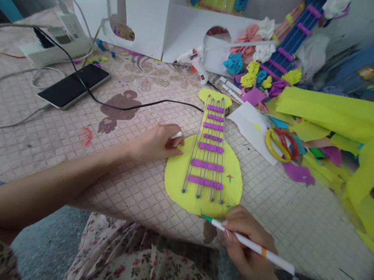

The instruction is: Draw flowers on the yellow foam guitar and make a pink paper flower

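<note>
My right hand [249, 241] is closed round a white felt-tip pen [258, 248], whose green tip touches the lower edge of a yellow paper guitar [177, 182]. The guitar lies flat, with purple strips [207, 165] across it and thin grey strings running lengthwise. Small green marks with a red spot [229, 177] show on its right side. My left hand [157, 142] rests at the guitar's left edge, fingers curled on a small white pen cap [176, 135].
Yellow scissors [276, 146] and coloured paper scraps [324, 129] lie to the right. A glue gun [196, 64] stands behind the guitar, its black cable crossing the table. On the left are a phone [74, 85] and a power strip [60, 42]. White boards [144, 12] stand behind.
</note>
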`<state>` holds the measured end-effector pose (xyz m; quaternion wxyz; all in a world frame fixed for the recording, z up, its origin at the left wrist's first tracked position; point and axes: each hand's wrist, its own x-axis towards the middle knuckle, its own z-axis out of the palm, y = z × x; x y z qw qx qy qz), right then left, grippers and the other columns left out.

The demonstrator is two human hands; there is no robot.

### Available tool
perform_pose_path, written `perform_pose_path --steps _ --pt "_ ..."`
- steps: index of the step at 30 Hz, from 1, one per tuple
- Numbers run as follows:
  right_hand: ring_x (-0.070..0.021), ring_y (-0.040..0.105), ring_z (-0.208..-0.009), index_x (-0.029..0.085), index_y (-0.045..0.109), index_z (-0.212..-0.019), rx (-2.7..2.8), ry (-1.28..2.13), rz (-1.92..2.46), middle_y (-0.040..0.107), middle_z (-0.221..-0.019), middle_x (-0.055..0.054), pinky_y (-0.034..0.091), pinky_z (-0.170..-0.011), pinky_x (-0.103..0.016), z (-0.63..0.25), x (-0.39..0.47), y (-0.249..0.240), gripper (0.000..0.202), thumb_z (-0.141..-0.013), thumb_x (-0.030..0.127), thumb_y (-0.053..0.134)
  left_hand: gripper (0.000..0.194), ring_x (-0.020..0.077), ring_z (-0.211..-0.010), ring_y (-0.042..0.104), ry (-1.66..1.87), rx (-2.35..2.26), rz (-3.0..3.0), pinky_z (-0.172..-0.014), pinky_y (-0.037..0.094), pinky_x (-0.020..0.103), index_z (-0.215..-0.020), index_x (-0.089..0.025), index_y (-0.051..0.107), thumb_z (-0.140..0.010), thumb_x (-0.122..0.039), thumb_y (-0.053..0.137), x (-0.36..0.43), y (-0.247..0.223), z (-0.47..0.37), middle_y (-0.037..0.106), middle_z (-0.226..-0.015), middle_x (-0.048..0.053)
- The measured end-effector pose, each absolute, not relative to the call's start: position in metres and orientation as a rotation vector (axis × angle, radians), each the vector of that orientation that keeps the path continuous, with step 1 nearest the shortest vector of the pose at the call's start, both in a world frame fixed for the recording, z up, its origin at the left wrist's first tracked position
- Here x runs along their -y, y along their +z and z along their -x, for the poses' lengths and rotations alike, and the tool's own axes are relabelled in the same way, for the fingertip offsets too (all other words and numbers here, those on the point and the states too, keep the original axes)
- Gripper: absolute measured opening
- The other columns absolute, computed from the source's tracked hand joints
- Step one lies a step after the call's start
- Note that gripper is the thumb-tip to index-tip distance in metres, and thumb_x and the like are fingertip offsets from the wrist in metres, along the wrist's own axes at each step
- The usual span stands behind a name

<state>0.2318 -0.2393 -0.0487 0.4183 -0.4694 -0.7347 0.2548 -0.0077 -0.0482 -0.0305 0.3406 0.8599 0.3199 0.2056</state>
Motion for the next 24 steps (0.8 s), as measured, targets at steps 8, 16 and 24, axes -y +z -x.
perform_pose_path --steps 8,16,24 --pt "-0.0172 0.057 -0.07 0.022 0.058 -0.093 1.804 0.672 1.174 0.062 -0.072 -0.003 0.049 -0.063 -0.034 -0.2333 0.2397 -0.0508 0.023 -0.077 0.006 0.054 0.023 0.0072 -0.062 0.048 0.527 -0.841 -2.239 -0.059 0.039 0.021 -0.066 -0.017 0.037 -0.074 -0.019 0.058 0.048 -0.0311 0.0076 0.059 -0.086 0.001" --pt "-0.0169 0.057 -0.069 0.023 0.058 -0.095 1.809 0.667 1.176 0.062 -0.072 -0.002 0.048 -0.061 -0.034 -0.2326 0.2398 -0.0501 0.024 -0.078 0.007 0.053 0.023 0.0076 -0.062 0.047 0.522 -0.835 -2.23 -0.058 0.038 0.021 -0.065 -0.017 0.036 -0.074 -0.019 0.058 0.0481 -0.03 0.0074 0.059 -0.084 0.002" --pt "-0.0165 0.057 -0.069 0.022 0.058 -0.093 1.821 0.657 1.18 0.062 -0.071 -0.002 0.048 -0.061 -0.032 -0.2326 0.239 -0.0489 0.023 -0.077 0.006 0.054 0.024 0.0075 -0.061 0.046 0.514 -0.84 -2.246 -0.058 0.038 0.021 -0.065 -0.017 0.036 -0.074 -0.019 0.059 0.0482 -0.0295 0.0079 0.059 -0.084 0.001"
